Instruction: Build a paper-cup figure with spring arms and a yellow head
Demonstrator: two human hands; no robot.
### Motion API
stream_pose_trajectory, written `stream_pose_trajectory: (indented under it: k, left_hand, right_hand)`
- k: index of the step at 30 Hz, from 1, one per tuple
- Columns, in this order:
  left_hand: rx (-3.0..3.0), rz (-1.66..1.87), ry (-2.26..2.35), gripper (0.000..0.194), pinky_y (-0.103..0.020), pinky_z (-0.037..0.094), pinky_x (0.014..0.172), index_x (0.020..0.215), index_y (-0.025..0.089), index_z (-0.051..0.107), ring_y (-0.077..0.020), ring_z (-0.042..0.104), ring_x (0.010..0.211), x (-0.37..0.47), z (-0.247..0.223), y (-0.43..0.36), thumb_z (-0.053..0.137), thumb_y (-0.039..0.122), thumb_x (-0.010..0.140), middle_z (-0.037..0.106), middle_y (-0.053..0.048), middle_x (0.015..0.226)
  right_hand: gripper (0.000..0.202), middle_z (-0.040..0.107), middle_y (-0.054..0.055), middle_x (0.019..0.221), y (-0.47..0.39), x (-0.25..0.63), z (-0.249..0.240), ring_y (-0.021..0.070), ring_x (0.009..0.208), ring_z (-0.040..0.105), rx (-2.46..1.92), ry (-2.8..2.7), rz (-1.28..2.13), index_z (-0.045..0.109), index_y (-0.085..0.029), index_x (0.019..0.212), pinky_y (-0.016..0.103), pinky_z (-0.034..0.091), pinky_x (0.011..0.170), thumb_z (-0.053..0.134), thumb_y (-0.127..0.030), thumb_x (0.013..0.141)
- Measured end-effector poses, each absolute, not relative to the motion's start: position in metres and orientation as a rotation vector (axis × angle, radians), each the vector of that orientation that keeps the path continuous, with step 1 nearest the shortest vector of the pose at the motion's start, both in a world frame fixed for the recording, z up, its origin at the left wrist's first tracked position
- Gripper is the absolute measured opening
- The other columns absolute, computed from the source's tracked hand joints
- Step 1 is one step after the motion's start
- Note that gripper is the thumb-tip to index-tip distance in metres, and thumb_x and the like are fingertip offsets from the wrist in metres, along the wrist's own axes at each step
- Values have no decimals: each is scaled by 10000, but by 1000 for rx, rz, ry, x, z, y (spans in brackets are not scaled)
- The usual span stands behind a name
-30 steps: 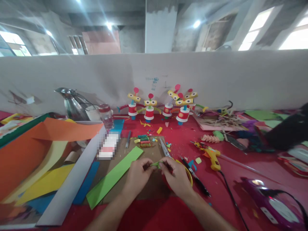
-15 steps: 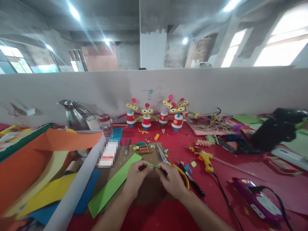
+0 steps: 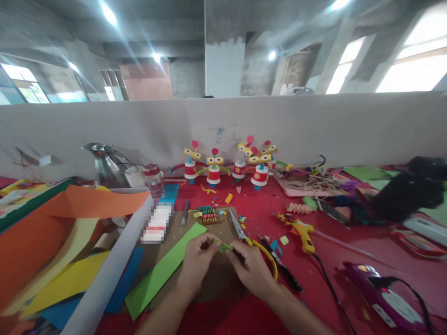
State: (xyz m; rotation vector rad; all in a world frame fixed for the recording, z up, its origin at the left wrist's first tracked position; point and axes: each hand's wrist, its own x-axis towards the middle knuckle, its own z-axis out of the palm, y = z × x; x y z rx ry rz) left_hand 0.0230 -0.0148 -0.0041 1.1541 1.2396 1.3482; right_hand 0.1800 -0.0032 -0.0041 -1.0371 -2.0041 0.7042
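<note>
Between my two hands is a small piece of green paper (image 3: 224,246), pinched at its left end by my left hand (image 3: 199,259) and at its right end by my right hand (image 3: 252,264). A long green paper strip (image 3: 161,274) lies slantwise beside my left wrist, on a brown board (image 3: 216,284). Scissors with yellow handles (image 3: 268,253) lie partly behind my right hand, blades pointing away. Two striped paper springs (image 3: 208,218) rest just beyond my hands.
Several paper robot figures (image 3: 213,176) stand at the back. To the right are a black pen (image 3: 288,274), a yellow glue gun (image 3: 303,235) with its cord and a purple power strip (image 3: 382,298). A box (image 3: 115,253) of coloured paper stands at left, near a steel jug (image 3: 104,167).
The green piece has turned to show more of its face, and my fingers have shifted slightly on it. The view has moved a little.
</note>
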Motion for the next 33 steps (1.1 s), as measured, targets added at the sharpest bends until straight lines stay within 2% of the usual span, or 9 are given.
stream_pose_trajectory:
  k: [5, 9, 13, 15, 18, 22, 26, 29, 33]
  left_hand:
    - [893, 1249, 1018, 225, -259, 424, 641, 774, 138, 701, -134, 555, 632, 31, -8, -18, 766, 334, 684, 643, -18, 680]
    - [726, 1369, 1011, 236, -231, 412, 601, 665, 147, 623, -91, 509, 564, 27, -4, -15, 785, 319, 660, 579, 30, 602]
    - [624, 1493, 1039, 295, -211, 400, 566, 714, 162, 582, -72, 526, 545, 11, 4, -7, 801, 346, 642, 586, 45, 646]
    - [610, 1487, 1044, 328, -206, 395, 566, 723, 154, 596, -80, 554, 568, 5, 6, -4, 839, 330, 589, 589, 41, 644]
    - [580, 1465, 1042, 335, -203, 373, 548, 696, 131, 630, -77, 540, 565, 0, 7, -2, 874, 281, 522, 591, 26, 627]
    - [567, 1447, 1022, 290, -196, 329, 501, 703, 116, 673, -44, 462, 521, -1, 4, -1, 867, 258, 541, 618, 9, 675]
    - [569, 1402, 1003, 293, -190, 393, 532, 733, 131, 685, -78, 552, 588, -1, 2, -2, 857, 314, 581, 630, -4, 709]
    - [579, 1375, 983, 307, -177, 404, 526, 746, 124, 696, -94, 591, 611, -2, 5, -2, 872, 294, 562, 622, -10, 695]
    - [568, 1449, 1022, 299, -147, 353, 464, 738, 127, 700, -36, 488, 497, -10, 10, 0, 888, 242, 535, 585, 22, 630]
  right_hand:
    - [362, 515, -32, 506, -8, 178, -7, 128, 504, 518, -1052, -1913, 849, 491, -210, 604, 225, 360, 491, 454, -341, 940]
    - [370, 552, -19, 529, -7, 182, -2, 131, 531, 541, -1075, -2013, 747, 510, -205, 608, 230, 385, 536, 440, -333, 948]
    - [126, 677, 42, 770, -3, 199, 8, 187, 711, 637, -1345, -2158, 507, 637, -196, 867, 273, 435, 656, 514, -210, 888]
    - [200, 681, 108, 932, -4, 210, 8, 247, 836, 650, -1526, -2234, 341, 640, -180, 1015, 322, 452, 716, 574, -164, 827]
    - [311, 651, 163, 1035, -10, 223, 2, 290, 904, 644, -1658, -2329, 211, 622, -155, 1111, 365, 459, 755, 610, -157, 801]
    - [377, 664, 140, 1028, -13, 226, -3, 247, 868, 668, -1648, -2330, 321, 565, -153, 1188, 321, 454, 734, 565, -129, 812]
    - [380, 700, 93, 853, -4, 226, -3, 235, 754, 687, -1737, -2162, 587, 551, -138, 1098, 281, 441, 625, 564, -97, 720]
    - [523, 713, 80, 902, 2, 236, -6, 246, 813, 694, -1715, -1930, 724, 510, -157, 1212, 314, 485, 688, 594, -162, 696]
    - [678, 701, 75, 1022, 4, 247, 8, 232, 943, 678, -1362, -1649, 944, 442, -212, 1344, 325, 521, 782, 656, -245, 701]
